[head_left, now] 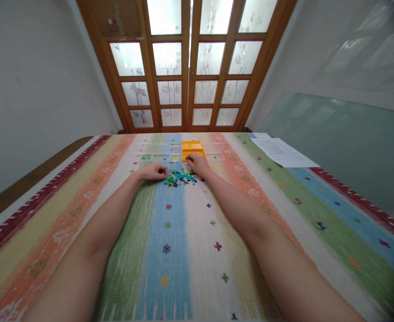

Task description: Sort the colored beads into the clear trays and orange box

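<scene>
A loose pile of small green, blue and dark red pieces (181, 178) lies on the tablecloth between my hands. My left hand (154, 171) is at the pile's left edge, fingertips pinched together; anything between them is too small to make out. My right hand (199, 164) is over the back right of the pile, in front of an orange box (191, 145), and covers part of its front. Its fingers are curled closed, and what they may hold is hidden. Beside the box, a clear tray (155, 147) contains a few green pieces (146, 157) and yellow pieces (176, 158).
Right of the orange box, a clear tray section (219, 151) has a small blue piece (215, 157). Printed paper sheets (280, 152) lie at the table's back right. A striped tablecloth (170, 264) covers the table. Wooden glass-paned doors (187, 89) stand behind it.
</scene>
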Available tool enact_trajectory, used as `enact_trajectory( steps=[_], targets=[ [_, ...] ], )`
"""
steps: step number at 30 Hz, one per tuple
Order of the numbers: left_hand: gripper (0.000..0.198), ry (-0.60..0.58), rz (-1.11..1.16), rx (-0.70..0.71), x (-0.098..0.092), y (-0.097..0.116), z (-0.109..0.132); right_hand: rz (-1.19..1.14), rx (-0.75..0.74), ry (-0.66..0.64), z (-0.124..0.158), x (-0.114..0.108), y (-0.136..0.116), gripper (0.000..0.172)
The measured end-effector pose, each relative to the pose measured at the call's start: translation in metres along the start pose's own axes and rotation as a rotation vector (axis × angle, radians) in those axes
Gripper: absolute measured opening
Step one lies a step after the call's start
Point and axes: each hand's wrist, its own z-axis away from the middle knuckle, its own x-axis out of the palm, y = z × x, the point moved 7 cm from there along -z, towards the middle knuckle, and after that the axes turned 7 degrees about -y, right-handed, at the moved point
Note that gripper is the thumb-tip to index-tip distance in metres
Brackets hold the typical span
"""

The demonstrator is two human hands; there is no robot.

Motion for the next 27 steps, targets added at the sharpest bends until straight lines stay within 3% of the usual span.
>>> enact_trajectory(
  steps=[4, 10, 15, 17, 23, 27],
  targets=[
    [0.021, 0.052, -0.025, -0.012, -0.004, -0.003, 0.001, -0.009, -0.007, 0.001, -0.001, 0.001, 0.001, 0.018],
    [0.021, 0.032, -0.01, -0.011, -0.004, -0.005, 0.0, 0.0, 0.004, -0.004, -0.001, 0.003, 0.003, 0.018],
    [0.024, 0.068, 0.112, -0.01, -0.008, -0.005, 0.004, -0.01, 0.013, -0.008, 0.0, 0.002, 0.001, 0.019],
    [0.026, 0.194, 0.227, -0.01, -0.018, -0.008, 0.008, -0.011, 0.013, -0.012, 0.0, 0.002, 0.001, 0.019],
    [0.031, 0.738, 0.563, -0.05, -0.05, -0.037, 0.023, 0.007, 0.022, -0.03, 0.0, 0.002, 0.0, 0.02],
    [0.032, 0.929, 0.651, -0.17, -0.053, -0.056, 0.027, 0.012, 0.02, -0.038, 0.0, 0.002, -0.005, 0.019]
  ],
)
